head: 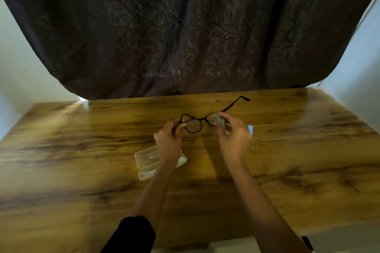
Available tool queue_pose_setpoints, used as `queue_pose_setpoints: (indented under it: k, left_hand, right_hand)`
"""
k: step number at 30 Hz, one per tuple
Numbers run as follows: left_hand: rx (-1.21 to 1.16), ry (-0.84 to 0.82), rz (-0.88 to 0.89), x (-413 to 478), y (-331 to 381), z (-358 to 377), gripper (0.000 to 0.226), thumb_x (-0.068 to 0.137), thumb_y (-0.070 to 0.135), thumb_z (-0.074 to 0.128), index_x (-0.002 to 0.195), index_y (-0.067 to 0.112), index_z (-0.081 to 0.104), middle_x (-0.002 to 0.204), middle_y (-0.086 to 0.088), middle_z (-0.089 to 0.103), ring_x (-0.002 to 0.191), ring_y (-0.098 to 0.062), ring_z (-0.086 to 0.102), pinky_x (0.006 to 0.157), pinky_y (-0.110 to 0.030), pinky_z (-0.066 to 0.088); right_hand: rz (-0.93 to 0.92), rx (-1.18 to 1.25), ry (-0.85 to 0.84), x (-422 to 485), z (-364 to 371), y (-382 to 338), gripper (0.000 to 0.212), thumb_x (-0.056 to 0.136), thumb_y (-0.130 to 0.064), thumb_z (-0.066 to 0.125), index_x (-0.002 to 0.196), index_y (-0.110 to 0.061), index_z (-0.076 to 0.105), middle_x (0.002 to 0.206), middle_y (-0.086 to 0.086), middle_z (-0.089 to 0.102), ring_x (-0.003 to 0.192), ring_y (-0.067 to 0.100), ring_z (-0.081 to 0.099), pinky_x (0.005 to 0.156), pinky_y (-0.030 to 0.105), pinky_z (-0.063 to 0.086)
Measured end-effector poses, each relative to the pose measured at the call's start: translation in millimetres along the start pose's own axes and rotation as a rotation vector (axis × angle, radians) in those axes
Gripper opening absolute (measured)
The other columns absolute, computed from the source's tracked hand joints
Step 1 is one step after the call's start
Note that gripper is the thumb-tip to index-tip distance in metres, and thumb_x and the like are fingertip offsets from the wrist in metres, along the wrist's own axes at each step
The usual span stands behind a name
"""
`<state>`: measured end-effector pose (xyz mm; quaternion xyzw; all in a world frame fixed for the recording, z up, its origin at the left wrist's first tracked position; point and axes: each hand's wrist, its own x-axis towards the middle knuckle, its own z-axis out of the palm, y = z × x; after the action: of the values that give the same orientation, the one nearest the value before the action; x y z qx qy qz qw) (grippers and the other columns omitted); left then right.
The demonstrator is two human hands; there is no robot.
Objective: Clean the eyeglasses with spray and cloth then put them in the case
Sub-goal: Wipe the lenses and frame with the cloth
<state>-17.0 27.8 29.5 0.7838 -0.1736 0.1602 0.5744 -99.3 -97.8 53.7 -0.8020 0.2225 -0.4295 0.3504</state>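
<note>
grey cloth (220, 121) on eyeglasses (193, 126), wooden table (82, 150)

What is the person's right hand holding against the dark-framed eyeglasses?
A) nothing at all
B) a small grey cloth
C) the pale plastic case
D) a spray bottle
B: the right hand pinches a small grey cloth against one lens of the dark-framed eyeglasses, while the left hand grips the other side of the frame.
</note>
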Motion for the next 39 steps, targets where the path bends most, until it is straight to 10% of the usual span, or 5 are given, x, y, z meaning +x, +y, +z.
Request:
queue_pose_setpoints:
  k: [5,9,39]
  left_hand:
    - [-0.022,0.011,0.018,-3.9,3.2,6.1,0.008,0.082,0.006,0.066,0.089,0.006,0.069,0.077,0.003,0.068,0.068,0.005,0.06,0.058,-0.003,0.043]
    - [-0.023,0.04,0.026,-6.1,5.8,6.2,0.006,0.083,0.007,0.064,0.087,0.008,0.069,0.075,0.006,0.067,0.068,0.004,0.061,0.057,-0.005,0.043]
    - [-0.095,0.115,0.084,7.0,18.6,4.9,0.01,0.083,0.007,0.064,0.089,0.003,0.071,0.082,0.006,0.067,0.073,0.016,0.059,0.065,-0.002,0.043]
  right_hand:
    - [-0.157,-0.032,-0.189,-8.0,22.6,-20.2,0.023,0.082,-0.008,0.064,0.105,-0.008,0.068,0.106,0.007,0.065,0.092,0.003,0.056,0.081,-0.001,0.038]
    - [-0.261,-0.134,-0.313,-20.5,32.8,-18.9,0.024,0.085,-0.007,0.058,0.108,-0.009,0.067,0.108,0.005,0.066,0.098,0.017,0.061,0.084,0.023,0.05]
    - [-0.238,-0.198,-0.191,0.2,27.0,-29.4,0.016,0.081,0.0,0.061,0.095,-0.001,0.069,0.099,0.013,0.062,0.089,0.028,0.061,0.067,0.037,0.057]
